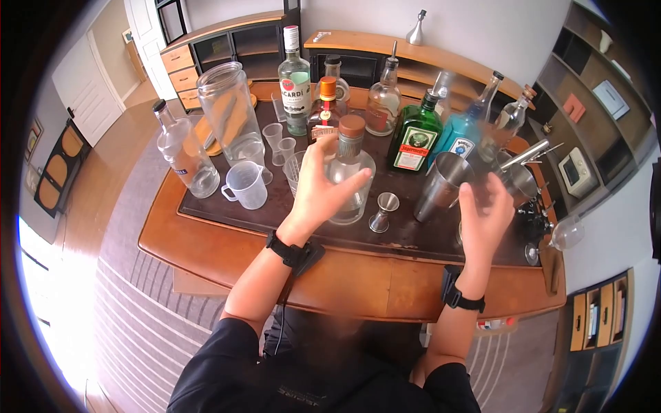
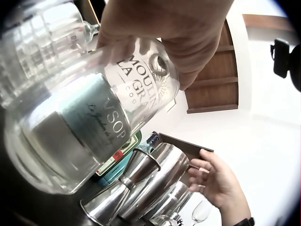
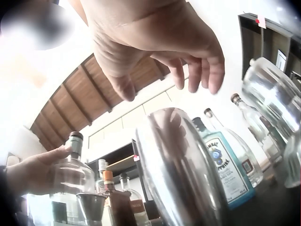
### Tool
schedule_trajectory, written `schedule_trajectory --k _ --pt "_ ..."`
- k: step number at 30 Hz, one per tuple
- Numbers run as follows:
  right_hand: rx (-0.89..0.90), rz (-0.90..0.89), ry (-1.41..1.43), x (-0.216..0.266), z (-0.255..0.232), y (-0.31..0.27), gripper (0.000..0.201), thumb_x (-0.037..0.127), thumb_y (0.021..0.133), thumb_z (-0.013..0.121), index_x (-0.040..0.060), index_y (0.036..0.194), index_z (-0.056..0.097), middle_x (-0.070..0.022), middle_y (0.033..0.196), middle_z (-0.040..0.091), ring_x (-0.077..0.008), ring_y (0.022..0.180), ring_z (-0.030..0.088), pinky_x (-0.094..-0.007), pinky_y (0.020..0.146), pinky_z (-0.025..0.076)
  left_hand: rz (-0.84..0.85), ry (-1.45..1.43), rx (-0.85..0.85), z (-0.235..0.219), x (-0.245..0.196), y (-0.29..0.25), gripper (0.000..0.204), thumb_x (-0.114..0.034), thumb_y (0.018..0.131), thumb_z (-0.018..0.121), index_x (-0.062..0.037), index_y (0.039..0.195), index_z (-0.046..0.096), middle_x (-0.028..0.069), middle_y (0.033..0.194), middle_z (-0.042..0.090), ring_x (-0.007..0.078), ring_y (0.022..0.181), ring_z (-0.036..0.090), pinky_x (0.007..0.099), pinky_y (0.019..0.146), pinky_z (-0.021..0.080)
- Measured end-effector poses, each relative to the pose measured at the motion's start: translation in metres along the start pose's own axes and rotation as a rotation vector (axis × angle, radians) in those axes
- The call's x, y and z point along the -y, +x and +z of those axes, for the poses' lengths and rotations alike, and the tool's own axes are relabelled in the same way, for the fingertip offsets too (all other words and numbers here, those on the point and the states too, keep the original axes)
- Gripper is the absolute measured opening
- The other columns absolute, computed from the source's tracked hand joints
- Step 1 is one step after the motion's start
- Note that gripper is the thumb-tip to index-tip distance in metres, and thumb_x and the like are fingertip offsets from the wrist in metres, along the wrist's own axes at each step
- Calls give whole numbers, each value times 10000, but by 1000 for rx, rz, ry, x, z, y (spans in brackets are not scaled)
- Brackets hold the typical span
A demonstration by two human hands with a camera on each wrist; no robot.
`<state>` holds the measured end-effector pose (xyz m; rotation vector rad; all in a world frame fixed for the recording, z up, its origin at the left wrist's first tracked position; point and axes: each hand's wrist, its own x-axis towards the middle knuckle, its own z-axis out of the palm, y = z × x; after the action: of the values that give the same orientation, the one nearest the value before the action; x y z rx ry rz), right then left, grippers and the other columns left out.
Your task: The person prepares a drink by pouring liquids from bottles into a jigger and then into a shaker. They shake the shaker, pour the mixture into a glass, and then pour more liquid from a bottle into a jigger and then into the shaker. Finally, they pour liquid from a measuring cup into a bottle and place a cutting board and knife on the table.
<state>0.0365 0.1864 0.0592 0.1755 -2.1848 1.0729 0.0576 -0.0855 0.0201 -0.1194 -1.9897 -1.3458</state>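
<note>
My left hand (image 1: 317, 186) is at the shoulder and neck of a clear cognac bottle (image 1: 354, 196) with a brown cap, its thumb across the front and its fingers reaching behind. The left wrist view shows the label with VSOP on this bottle (image 2: 96, 122). Beside the bottle stands a metal jigger (image 1: 383, 212). My right hand (image 1: 487, 213) hovers, fingers spread and loosely bent, close to a steel shaker tin (image 1: 441, 186). From the right wrist, the hand (image 3: 160, 42) appears above the tin (image 3: 176, 165) with nothing in its grasp.
Behind stand a green Jägermeister bottle (image 1: 416, 138), a blue gin bottle (image 1: 460, 138), a Bacardi bottle (image 1: 296, 89) and other bottles. At left are a measuring jug (image 1: 246, 186), a large glass jar (image 1: 234, 117) and a clear bottle (image 1: 186, 155). A wine glass (image 1: 567, 234) lies at the right edge.
</note>
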Motion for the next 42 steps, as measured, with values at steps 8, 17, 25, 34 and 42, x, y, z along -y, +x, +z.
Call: schedule_trajectory --k 8,17,25,34,42 --pt "469 -330 -24 29 57 -39 524 312 840 781 -10 1214 605 -200 1033 624 -384 995 636 -463 839 529 -16 22 21 0 5 -7 1158 -306 634 974 21 1509 291 235 1325 490 339 1258 523 449 1057 447" --pt "665 -116 -68 18 67 -37 296 222 832 761 0 1006 670 -164 906 687 -367 854 677 -437 766 531 -25 86 54 -3 6 -10 1159 -344 661 969 43 1508 280 214 1386 525 285 1305 534 432 1096 441" --pt "647 -105 -74 11 54 -38 318 249 816 785 15 997 669 -151 932 697 -348 886 686 -430 764 534 -37 8 17 1 8 -10 1059 -300 695 948 41 1480 325 208 1383 531 279 1301 534 421 1097 439" --pt "275 -179 34 18 25 -45 292 211 778 845 58 948 663 -53 724 498 -191 653 510 -339 588 435 -53 -14 -66 9 7 -14 980 -256 673 933 59 1420 383 205 1320 515 291 1233 556 412 1050 462" --pt "171 140 149 -44 31 -12 907 282 745 900 -54 1421 400 -173 1276 528 -214 1099 543 -369 908 476 -73 -78 -81 17 6 -18 977 -259 673 934 64 1407 377 211 1318 504 291 1236 540 407 1046 461"
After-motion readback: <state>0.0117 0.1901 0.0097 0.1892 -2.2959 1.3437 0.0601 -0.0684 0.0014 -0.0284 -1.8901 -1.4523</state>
